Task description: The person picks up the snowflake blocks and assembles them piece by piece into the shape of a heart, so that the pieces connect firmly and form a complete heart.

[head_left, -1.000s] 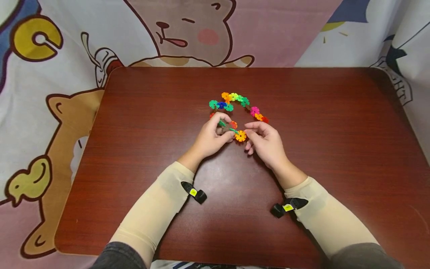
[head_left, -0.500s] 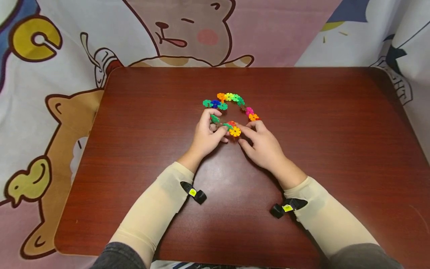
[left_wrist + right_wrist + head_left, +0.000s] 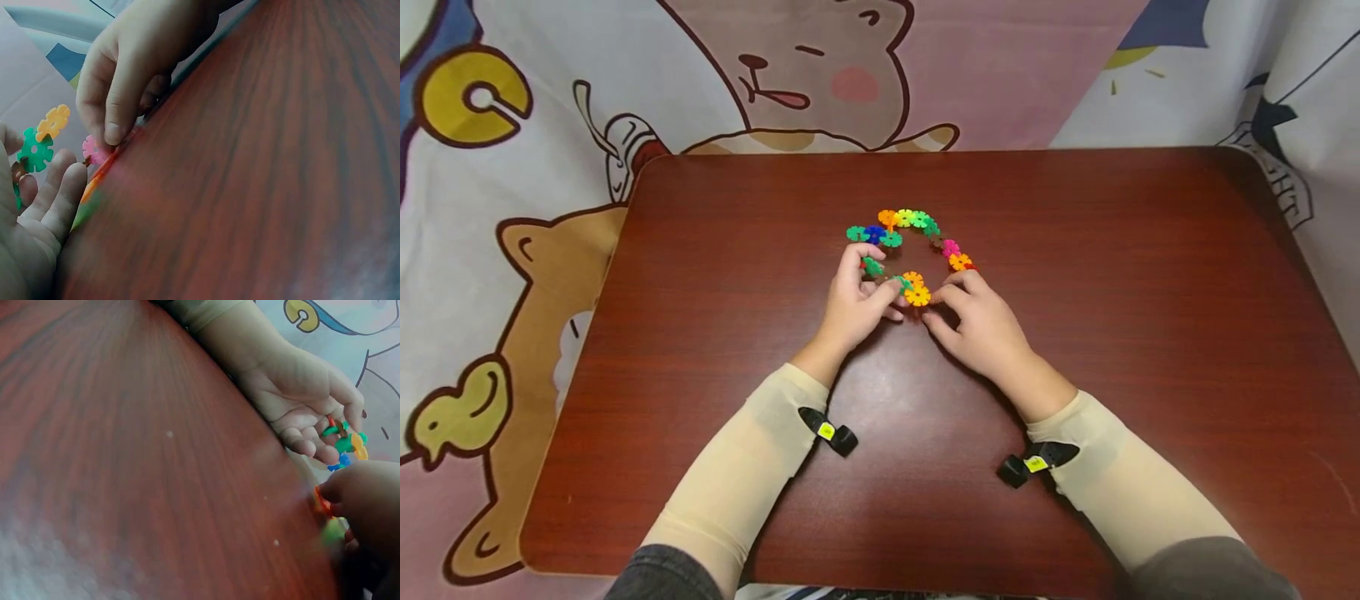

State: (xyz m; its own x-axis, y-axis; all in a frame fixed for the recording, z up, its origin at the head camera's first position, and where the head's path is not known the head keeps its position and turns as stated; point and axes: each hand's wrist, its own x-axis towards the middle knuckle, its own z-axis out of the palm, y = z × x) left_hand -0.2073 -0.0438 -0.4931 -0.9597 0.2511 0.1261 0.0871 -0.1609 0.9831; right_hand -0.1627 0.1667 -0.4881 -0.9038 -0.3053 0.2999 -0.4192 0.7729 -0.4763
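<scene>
A curved chain of interlocking snowflake discs, with a yellow-green disc at its back, lies on the table between the hands. My left hand holds the near-left stretch between thumb and fingers, around a green disc. Two orange discs, the nearer one an orange disc, stick out past its thumb. My right hand bends over the chain's right end, its fingertips pinching a red disc beside an orange and a pink disc. A gap separates the near orange disc from that end. Part of the chain is hidden by my left fingers.
A short branch with a blue disc between green ones juts out at the back left. Under everything is a dark red-brown wooden table. A cartoon-printed cloth hangs behind its far edge.
The chain has shifted left along with my left hand. My right hand has gone from the near orange disc to the red end. The head view has tilted slightly.
</scene>
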